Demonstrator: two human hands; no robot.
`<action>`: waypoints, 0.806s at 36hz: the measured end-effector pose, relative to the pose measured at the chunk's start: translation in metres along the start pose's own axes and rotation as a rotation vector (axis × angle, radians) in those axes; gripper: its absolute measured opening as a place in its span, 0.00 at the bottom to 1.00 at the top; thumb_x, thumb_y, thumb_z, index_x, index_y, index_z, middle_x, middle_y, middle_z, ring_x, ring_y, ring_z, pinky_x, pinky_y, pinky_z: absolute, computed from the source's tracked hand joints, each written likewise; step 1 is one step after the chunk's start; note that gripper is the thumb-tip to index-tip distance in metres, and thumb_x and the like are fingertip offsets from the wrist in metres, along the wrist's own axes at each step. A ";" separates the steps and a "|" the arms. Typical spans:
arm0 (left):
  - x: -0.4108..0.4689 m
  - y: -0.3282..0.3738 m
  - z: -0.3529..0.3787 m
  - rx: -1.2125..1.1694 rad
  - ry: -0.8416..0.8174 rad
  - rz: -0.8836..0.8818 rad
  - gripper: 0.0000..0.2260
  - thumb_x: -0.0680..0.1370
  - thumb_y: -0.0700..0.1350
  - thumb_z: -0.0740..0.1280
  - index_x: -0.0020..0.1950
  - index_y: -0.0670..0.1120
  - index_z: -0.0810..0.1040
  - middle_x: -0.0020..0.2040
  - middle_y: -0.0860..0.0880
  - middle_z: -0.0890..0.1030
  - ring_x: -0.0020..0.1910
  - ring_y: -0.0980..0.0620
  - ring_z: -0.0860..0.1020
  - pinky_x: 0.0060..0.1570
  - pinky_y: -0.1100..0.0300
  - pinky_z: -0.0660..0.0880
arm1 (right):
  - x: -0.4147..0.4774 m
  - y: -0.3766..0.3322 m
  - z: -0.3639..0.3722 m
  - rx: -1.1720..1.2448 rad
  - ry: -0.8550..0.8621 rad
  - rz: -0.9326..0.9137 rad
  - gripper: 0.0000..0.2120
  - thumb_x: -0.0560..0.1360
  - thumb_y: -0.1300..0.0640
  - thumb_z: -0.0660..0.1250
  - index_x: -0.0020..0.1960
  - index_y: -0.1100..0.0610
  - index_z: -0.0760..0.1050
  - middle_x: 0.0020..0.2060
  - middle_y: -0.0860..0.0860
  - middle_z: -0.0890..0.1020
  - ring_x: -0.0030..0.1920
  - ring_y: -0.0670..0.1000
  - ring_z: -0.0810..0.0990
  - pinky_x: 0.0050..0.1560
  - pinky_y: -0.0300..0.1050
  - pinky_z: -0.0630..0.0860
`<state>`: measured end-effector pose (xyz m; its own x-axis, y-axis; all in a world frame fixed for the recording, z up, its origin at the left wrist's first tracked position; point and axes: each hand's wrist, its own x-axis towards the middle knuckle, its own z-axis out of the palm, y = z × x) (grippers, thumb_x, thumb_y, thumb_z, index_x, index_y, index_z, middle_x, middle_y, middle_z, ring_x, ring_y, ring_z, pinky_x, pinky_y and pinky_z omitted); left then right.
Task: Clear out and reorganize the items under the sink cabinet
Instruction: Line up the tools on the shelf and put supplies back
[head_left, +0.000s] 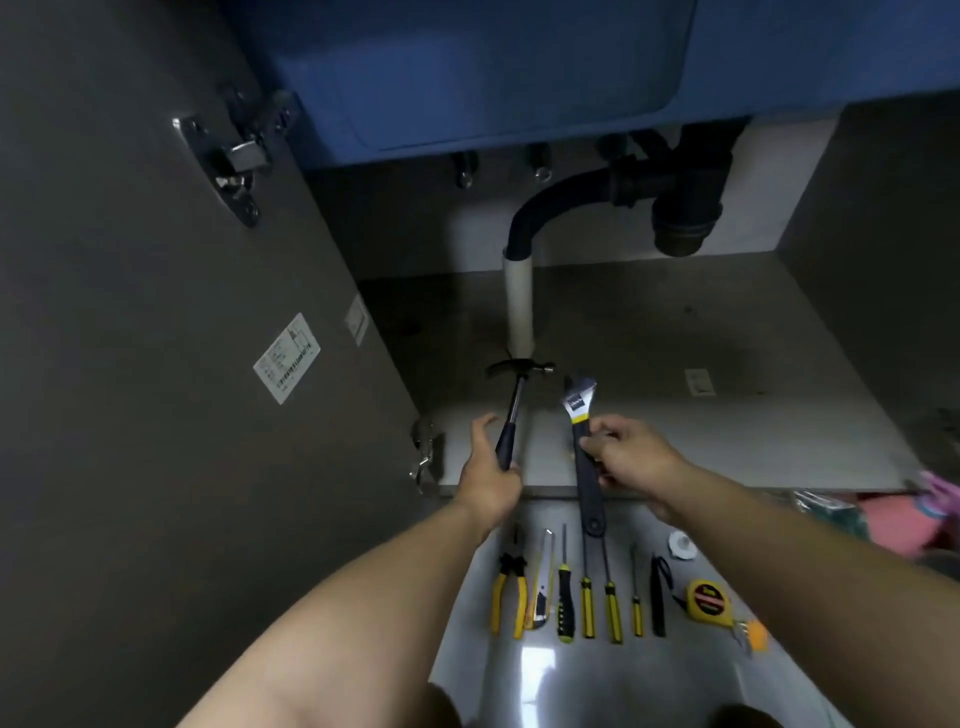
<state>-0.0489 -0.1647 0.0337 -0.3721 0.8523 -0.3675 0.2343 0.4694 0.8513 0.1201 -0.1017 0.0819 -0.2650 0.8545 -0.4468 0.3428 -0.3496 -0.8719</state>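
Cabinet under the blue sink basin is bare apart from two tools and the drain pipe, door swung open on the left. Looks like the clear-out is done and the restock is starting, biggest tools first.

Wrench: on the cabinet floor at the front, head pointing in, tail overhanging the front edge. Right hand has fingers curled round its handle mid-length.

Hammer: just left of the wrench, roughly parallel, head near the base of the pipe. Left hand is at the handle end with fingers half uncurled; can't tell whether it's gripping or just touching.

Waiting in a row on the tiled floor: pliers, utility knife, screwdrivers, tape measure, small white roll.

Next, my read: push the wrench fully inside so nothing overhangs, square it to the hammer, let go of both, then bring in the row, keeping clear of the pipe.
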 end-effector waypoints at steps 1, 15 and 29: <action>0.011 -0.007 0.000 0.017 0.030 -0.020 0.24 0.81 0.38 0.61 0.71 0.61 0.61 0.46 0.48 0.76 0.34 0.49 0.72 0.34 0.60 0.70 | 0.007 0.005 -0.002 -0.021 -0.019 -0.002 0.11 0.81 0.64 0.63 0.41 0.55 0.75 0.29 0.48 0.77 0.28 0.44 0.74 0.28 0.38 0.72; 0.137 -0.063 0.002 0.397 0.248 0.016 0.21 0.80 0.35 0.62 0.73 0.43 0.70 0.63 0.38 0.77 0.62 0.39 0.77 0.65 0.52 0.72 | 0.089 0.091 0.002 -0.102 -0.056 -0.068 0.07 0.80 0.64 0.65 0.45 0.61 0.78 0.24 0.44 0.71 0.29 0.46 0.70 0.39 0.44 0.68; 0.174 -0.072 0.000 0.697 0.336 -0.020 0.28 0.75 0.35 0.64 0.76 0.41 0.63 0.71 0.38 0.64 0.68 0.37 0.66 0.69 0.55 0.61 | 0.104 0.099 0.025 0.115 -0.048 -0.076 0.07 0.80 0.63 0.66 0.45 0.56 0.81 0.34 0.51 0.83 0.34 0.45 0.79 0.42 0.45 0.73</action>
<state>-0.1306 -0.0502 -0.0918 -0.6088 0.7786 -0.1518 0.6945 0.6156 0.3724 0.1037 -0.0569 -0.0558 -0.3300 0.8619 -0.3851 0.2153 -0.3285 -0.9197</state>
